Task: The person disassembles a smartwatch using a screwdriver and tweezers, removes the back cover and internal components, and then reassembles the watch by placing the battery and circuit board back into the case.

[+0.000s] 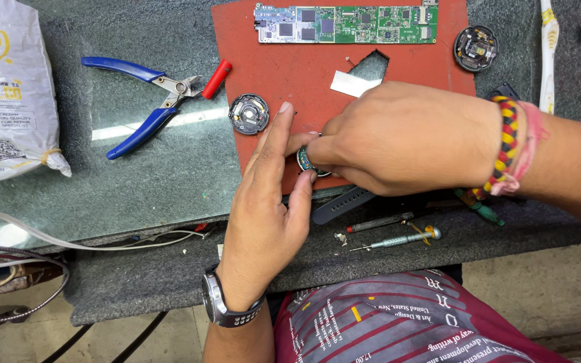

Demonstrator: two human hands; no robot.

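A small round watch module with a teal board lies at the near edge of a red mat. My left hand steadies it with thumb and fingers, index finger stretched out flat. My right hand covers it from the right, fingertips pinched on its rim. A dark watch strap sticks out below my right hand. An open round watch case rests at the mat's left edge, just past my left index fingertip.
A long green circuit board lies at the mat's far edge, another round case to its right. Blue-handled pliers and a red cap are left of the mat, a white bag far left. Small screwdrivers lie near the front.
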